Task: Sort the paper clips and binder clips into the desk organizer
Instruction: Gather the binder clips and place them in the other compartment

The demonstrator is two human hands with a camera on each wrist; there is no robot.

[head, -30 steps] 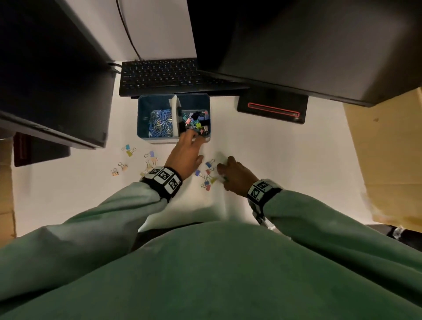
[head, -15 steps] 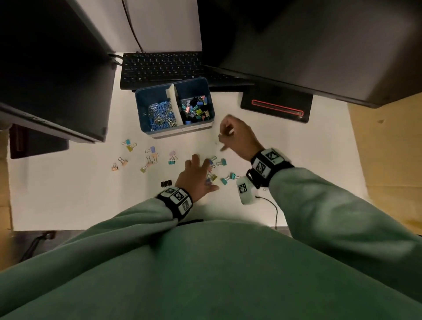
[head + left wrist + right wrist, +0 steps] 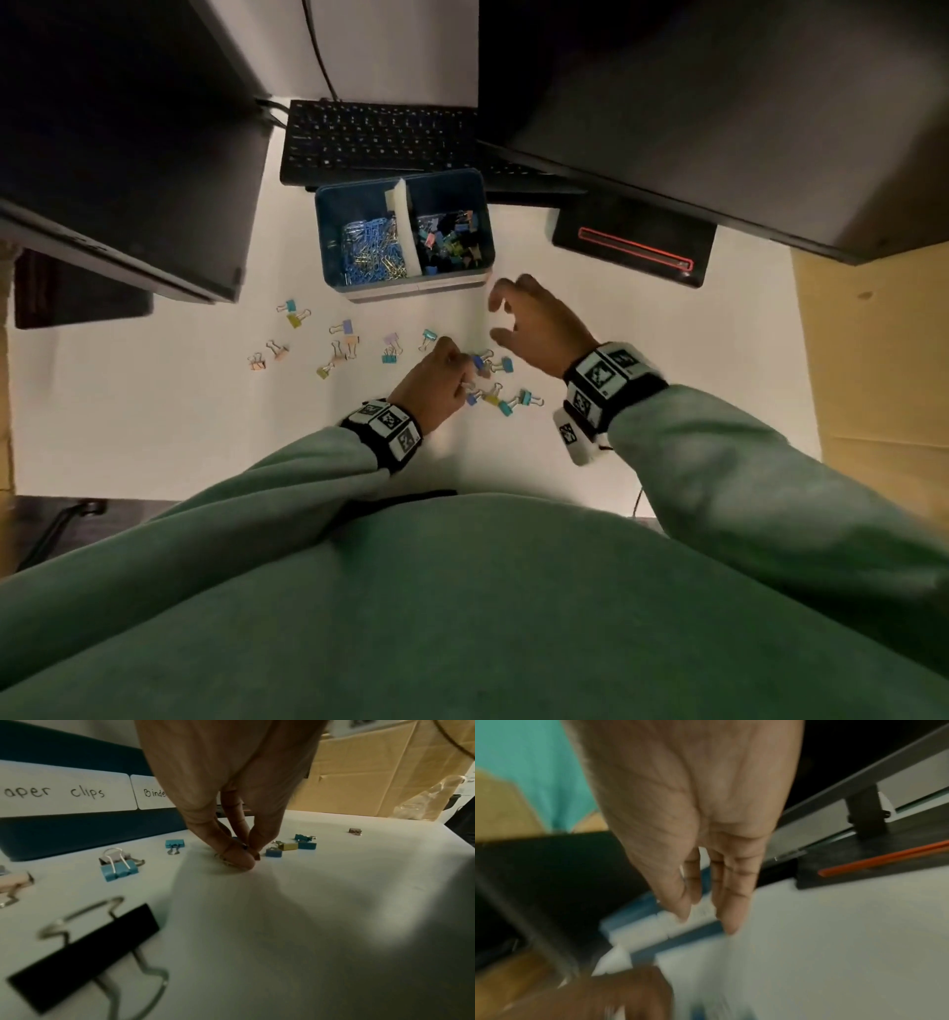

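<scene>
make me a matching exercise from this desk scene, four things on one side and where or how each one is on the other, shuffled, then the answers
Things
1. paper clips
2. left hand
3. right hand
4. large black binder clip

Places or states
A. fingers spread, holding nothing, just right of the desk organizer
B. lying on the white desk near the left wrist
C. piled in the organizer's left compartment
D. fingertips pinched together on the desk among small coloured binder clips

Pairs: 1-C, 2-D, 3-A, 4-B
</scene>
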